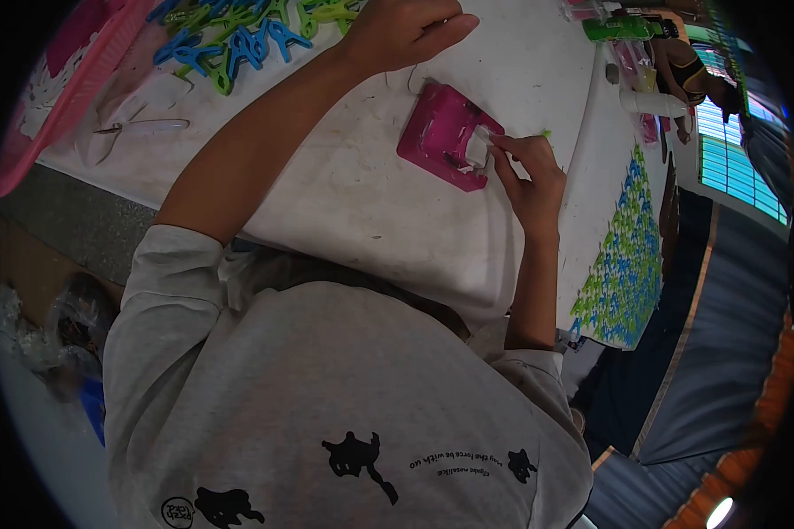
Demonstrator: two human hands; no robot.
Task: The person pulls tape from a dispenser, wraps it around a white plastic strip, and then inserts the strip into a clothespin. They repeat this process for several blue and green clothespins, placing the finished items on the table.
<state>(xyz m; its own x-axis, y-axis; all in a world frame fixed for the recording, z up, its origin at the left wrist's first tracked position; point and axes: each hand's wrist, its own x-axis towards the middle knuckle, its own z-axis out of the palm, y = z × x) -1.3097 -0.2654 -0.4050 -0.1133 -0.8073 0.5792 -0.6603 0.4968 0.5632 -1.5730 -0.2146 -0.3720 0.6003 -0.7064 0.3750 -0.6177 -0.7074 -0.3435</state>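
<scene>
A magenta plastic block [432, 132] with a notch in its side lies on the white table, right of centre. My right hand [531, 181] is at the notch, thumb and fingertips pinched on a small whitish piece [479, 148]. Above the block, at the top edge of the view, my left hand [406, 33] is closed with its fingers curled. What it may hold is hidden. Just left of it lies a loose pile of blue and green plastic clips [247, 44].
A pink basket [71, 97] stands at the far left, near a thin white-handled tool [154, 125]. Many blue and green clips [622, 264] cover the table's right part. Bottles [653, 104] and another person [684, 70] are at the upper right.
</scene>
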